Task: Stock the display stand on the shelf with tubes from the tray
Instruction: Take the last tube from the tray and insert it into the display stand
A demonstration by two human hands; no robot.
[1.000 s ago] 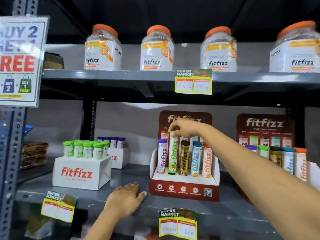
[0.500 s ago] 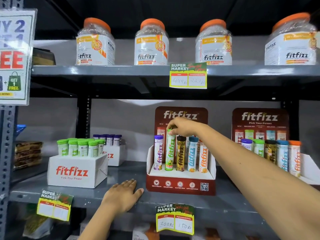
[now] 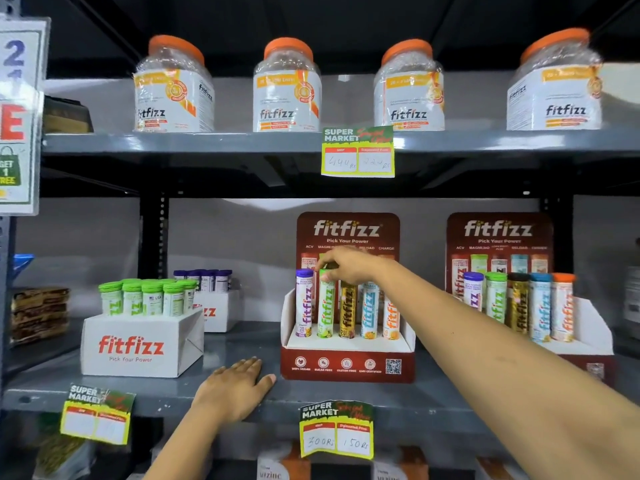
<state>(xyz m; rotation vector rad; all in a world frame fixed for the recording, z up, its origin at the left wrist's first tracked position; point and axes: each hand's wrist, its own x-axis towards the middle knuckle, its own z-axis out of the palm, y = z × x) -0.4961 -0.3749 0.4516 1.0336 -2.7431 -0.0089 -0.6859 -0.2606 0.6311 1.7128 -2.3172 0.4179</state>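
A red fitfizz display stand (image 3: 346,365) sits on the middle grey shelf (image 3: 346,393). Its front row holds a purple tube (image 3: 304,306), a green tube (image 3: 325,308), a gold tube (image 3: 347,311), a blue tube (image 3: 369,313) and an orange tube (image 3: 390,320), all upright. My right hand (image 3: 346,265) reaches in from the right, fingertips pinched on the green tube's cap. My left hand (image 3: 235,389) lies flat on the shelf edge, left of the stand, holding nothing. A white fitfizz tray (image 3: 138,344) full of green-capped tubes (image 3: 145,297) stands at the left.
A second white tray with purple-capped tubes (image 3: 207,280) sits behind the first. Another filled red stand (image 3: 519,306) is at the right. Orange-lidded jars (image 3: 287,88) line the upper shelf. Price tags (image 3: 336,431) hang off the shelf edges. A promo sign (image 3: 17,116) hangs at the left.
The green tube has sunk lower into its slot under my right hand, level with its neighbours. My left hand stays flat on the shelf. The view drifted slightly right.
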